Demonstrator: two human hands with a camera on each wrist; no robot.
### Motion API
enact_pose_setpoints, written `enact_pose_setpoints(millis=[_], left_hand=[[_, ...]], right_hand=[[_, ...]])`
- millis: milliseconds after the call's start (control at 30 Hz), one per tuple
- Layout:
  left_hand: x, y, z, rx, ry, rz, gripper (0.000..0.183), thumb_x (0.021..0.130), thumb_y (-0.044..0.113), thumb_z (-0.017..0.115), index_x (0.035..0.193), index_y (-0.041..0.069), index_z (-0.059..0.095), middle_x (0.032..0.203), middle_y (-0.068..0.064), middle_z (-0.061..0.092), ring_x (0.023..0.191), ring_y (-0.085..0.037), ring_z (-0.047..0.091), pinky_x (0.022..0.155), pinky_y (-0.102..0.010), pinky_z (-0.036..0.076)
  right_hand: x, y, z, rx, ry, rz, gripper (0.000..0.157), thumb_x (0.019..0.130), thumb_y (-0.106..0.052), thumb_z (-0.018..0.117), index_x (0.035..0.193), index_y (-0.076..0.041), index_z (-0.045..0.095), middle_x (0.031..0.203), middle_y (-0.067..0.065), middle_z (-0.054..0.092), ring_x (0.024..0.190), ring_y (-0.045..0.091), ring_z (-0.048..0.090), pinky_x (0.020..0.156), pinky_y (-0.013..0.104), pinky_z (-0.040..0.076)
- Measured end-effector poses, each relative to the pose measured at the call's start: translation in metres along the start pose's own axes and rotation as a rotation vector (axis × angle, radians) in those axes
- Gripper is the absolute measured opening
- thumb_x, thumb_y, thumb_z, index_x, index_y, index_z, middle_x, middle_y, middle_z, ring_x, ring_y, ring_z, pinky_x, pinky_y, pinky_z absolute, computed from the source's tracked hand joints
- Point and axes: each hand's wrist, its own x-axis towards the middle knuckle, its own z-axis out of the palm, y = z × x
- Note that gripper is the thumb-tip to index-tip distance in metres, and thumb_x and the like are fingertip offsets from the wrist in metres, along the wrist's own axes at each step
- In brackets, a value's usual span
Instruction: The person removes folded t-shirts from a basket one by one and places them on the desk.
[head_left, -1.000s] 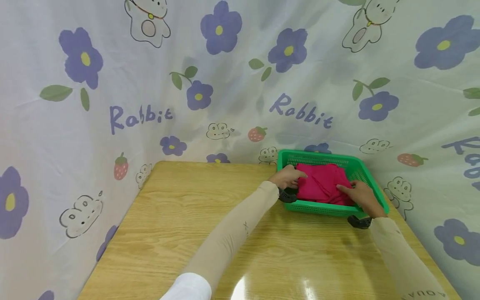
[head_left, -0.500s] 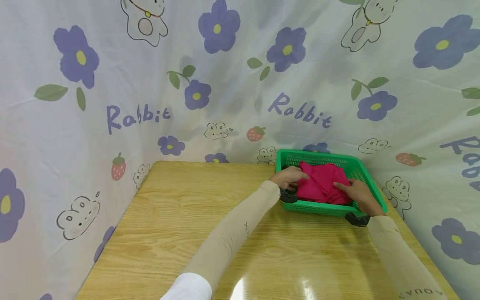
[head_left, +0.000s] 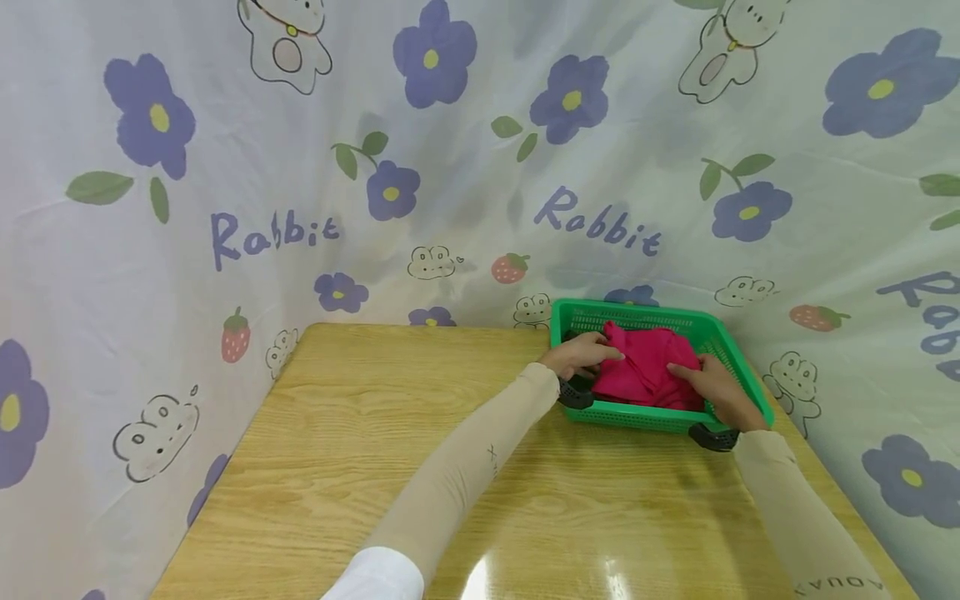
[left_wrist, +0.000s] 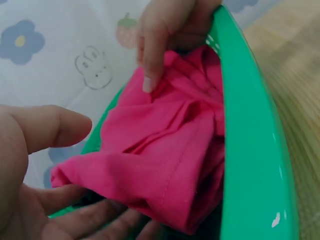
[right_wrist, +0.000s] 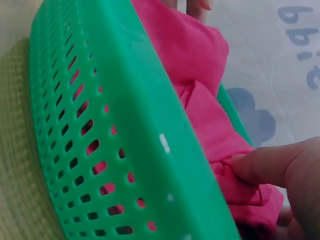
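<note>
A crumpled pink cloth (head_left: 648, 367) with a stitched hem lies in a green plastic basket (head_left: 645, 415) at the table's back right. My left hand (head_left: 581, 354) reaches over the basket's left end. In the left wrist view its straight fingers (left_wrist: 90, 217) go under the cloth's near edge, while its thumb (left_wrist: 60, 125) stands off the fabric. At the cloth's right side my right hand (head_left: 716, 387) pinches it. The right wrist view shows that thumb (right_wrist: 255, 167) pressing into a fold, the other fingers mostly hidden below.
The basket stands on a wooden table (head_left: 360, 433), close to the patterned curtain (head_left: 465, 183) behind it. Its perforated side wall (right_wrist: 85, 145) rises around the cloth. Black wrist-worn devices (head_left: 576, 393) overlap the basket's front rim.
My left hand has moved slightly right, and the cloth's left side has shifted inward and bunched up. My right thumb has come a little further left over the cloth. The basket stays put.
</note>
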Motion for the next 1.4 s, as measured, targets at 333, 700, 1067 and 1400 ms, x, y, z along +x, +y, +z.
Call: enact_pose_setpoints(millis=[333,700,1067,1400], left_hand=[[0.000,-0.004,0.003,0.058,-0.043,0.110,0.061,0.102,0.011,0.065,0.157,0.020,0.038,0.155,-0.010,0.039,0.108,-0.025,0.062,0.089,-0.046,0.056],[0.000,-0.004,0.005,0.051,-0.029,0.047,0.053,0.098,0.015,0.070,0.148,0.008,0.051,0.145,-0.009,0.050,0.124,-0.028,0.056,0.102,-0.046,0.049],[0.003,-0.011,0.008,0.055,0.173,0.120,0.039,0.089,0.007,0.081,0.127,0.014,0.071,0.139,-0.004,0.055,0.110,-0.020,0.058,0.090,-0.038,0.053],[0.001,-0.001,0.009,0.072,0.203,0.136,0.040,0.088,0.007,0.082,0.125,0.015,0.072,0.137,-0.006,0.058,0.103,-0.020,0.061,0.083,-0.036,0.055]], right_hand=[[0.005,0.006,0.004,0.020,-0.058,-0.143,0.066,0.108,-0.023,0.057,0.164,-0.011,0.024,0.167,0.028,0.007,0.148,0.052,0.014,0.110,0.065,0.031],[0.006,0.002,0.007,-0.007,-0.059,-0.118,0.069,0.105,-0.030,0.064,0.162,-0.010,0.031,0.165,0.031,0.014,0.144,0.049,0.023,0.104,0.055,0.038],[0.002,0.001,0.004,0.060,-0.031,-0.131,0.072,0.101,-0.031,0.069,0.161,-0.012,0.034,0.166,0.027,0.014,0.141,0.043,0.027,0.092,0.036,0.045],[0.001,0.007,-0.006,0.135,0.016,-0.173,0.069,0.100,-0.033,0.071,0.159,-0.014,0.039,0.161,0.023,0.025,0.073,0.012,0.056,0.061,0.029,0.050]])
